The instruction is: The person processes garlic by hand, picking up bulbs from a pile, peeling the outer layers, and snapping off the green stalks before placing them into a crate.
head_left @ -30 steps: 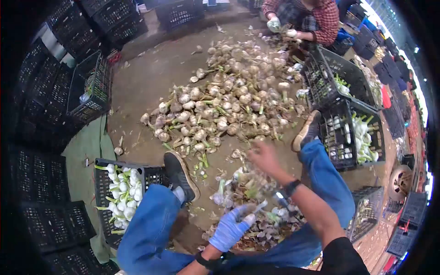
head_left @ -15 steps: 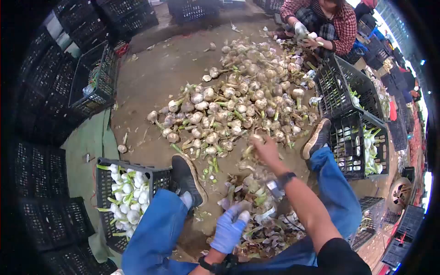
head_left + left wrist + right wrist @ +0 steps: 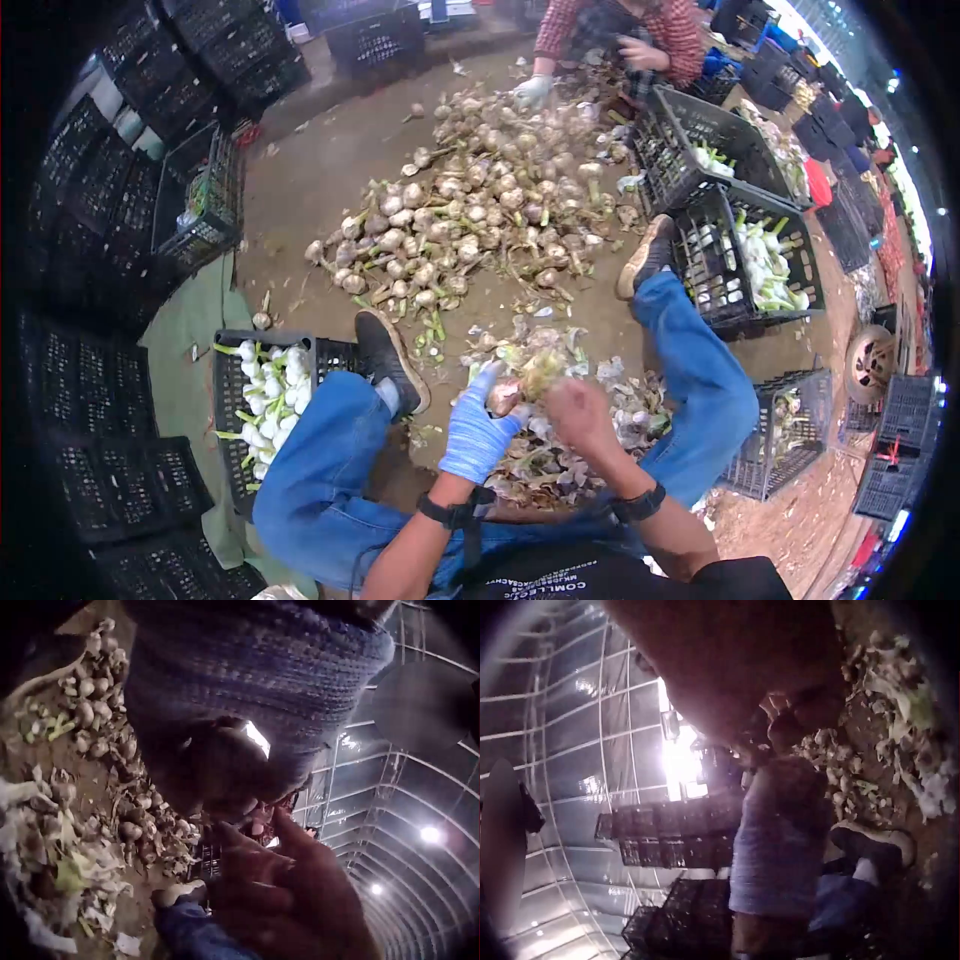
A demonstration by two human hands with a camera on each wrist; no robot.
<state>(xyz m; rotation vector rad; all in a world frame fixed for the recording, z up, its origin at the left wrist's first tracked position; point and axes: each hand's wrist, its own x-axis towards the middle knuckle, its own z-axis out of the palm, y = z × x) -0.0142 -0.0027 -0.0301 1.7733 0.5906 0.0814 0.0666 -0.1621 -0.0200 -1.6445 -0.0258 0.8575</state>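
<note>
My gloved left hand [image 3: 475, 432] grips a garlic bulb [image 3: 505, 397] with brownish-purple skin, held up over the loose peelings. Right beside the bulb is my bare right hand [image 3: 582, 415], its fingers curled and blurred. In the left wrist view the right hand's thumb and finger [image 3: 300, 844] pinch at the bulb, most of which is hidden behind the glove [image 3: 247, 682]. The right wrist view has the ribbed glove [image 3: 776, 832] close under the dark right hand [image 3: 735, 667]. Ahead lies a wide heap of unpeeled garlic [image 3: 470, 210].
Peelings [image 3: 550, 460] cover the floor between my knees. A crate of white garlic [image 3: 270, 400] stands by my left leg; another crate [image 3: 750, 260] is beyond my right foot. Opposite, a person in a checked shirt [image 3: 685, 40] reaches to the heap. Black crates [image 3: 90, 390] line the left.
My right hand has come back from the heap's near edge to my left hand, where a garlic bulb now sits. The person opposite has stretched a gloved hand to the heap.
</note>
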